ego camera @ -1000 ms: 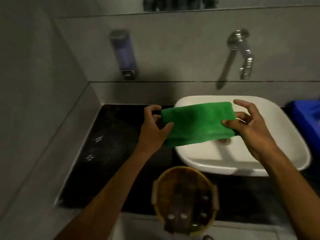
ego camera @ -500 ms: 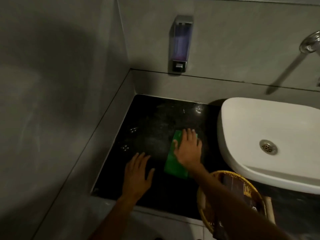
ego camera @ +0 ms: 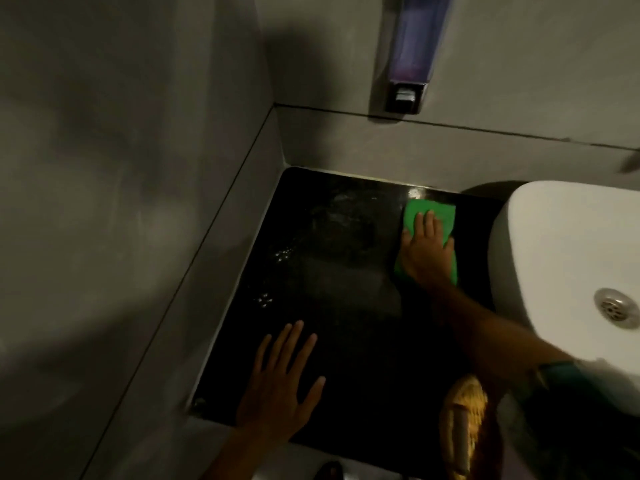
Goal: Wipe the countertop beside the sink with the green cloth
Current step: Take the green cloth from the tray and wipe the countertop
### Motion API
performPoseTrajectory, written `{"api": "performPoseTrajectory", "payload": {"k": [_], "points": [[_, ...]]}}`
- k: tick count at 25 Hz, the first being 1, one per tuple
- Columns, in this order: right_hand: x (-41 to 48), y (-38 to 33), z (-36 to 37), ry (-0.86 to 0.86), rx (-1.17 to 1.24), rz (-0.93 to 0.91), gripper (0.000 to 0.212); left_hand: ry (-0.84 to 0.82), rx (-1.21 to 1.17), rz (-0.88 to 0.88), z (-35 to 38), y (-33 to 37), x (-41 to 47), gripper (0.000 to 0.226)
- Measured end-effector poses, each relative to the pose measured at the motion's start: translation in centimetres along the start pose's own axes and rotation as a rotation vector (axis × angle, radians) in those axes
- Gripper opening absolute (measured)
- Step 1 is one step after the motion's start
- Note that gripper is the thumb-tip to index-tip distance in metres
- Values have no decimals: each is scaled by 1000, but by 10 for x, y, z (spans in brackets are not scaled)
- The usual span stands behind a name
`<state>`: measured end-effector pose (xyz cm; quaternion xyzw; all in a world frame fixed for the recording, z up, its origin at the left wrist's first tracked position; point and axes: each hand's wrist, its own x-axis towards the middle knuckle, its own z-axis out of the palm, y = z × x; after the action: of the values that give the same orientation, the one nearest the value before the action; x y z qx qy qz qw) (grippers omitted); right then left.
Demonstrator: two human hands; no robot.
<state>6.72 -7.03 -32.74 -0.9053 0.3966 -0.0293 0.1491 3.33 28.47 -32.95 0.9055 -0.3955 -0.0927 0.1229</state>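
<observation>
Flat rather than closed, the right hand (ego camera: 426,252) has no real grip: its palm presses the folded green cloth (ego camera: 412,216) onto the black surface (ego camera: 339,306), far corner, just beside the white sink (ego camera: 561,258). Wiping looks underway; next, I judge, a stroke across the droplets. Left hand (ego camera: 277,386) lies spread near the front edge. Grey walls; soap dispenser (ego camera: 412,53) above.

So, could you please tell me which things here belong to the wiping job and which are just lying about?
In the job:
- green cloth, flat under the right hand
- black countertop
- left hand, flat on the countertop

Just there:
- white sink
- soap dispenser on the wall
- woven basket
</observation>
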Motion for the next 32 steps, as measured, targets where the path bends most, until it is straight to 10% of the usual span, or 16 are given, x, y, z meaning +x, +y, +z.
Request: {"api": "performPoseTrajectory", "payload": {"k": [10, 16, 27, 32], "points": [[-28, -139, 39, -206, -186, -713, 55, 19, 19, -8, 0, 1, -1, 67], [-89, -100, 34, -210, -241, -1049, 53, 74, 32, -120, -3, 4, -8, 72], [5, -29, -6, -14, -137, -263, 51, 51, -1, -156, 2, 1, -3, 83], [1, -100, 22, -115, -185, -570, 49, 81, -7, -141, 5, -2, -2, 81]]}}
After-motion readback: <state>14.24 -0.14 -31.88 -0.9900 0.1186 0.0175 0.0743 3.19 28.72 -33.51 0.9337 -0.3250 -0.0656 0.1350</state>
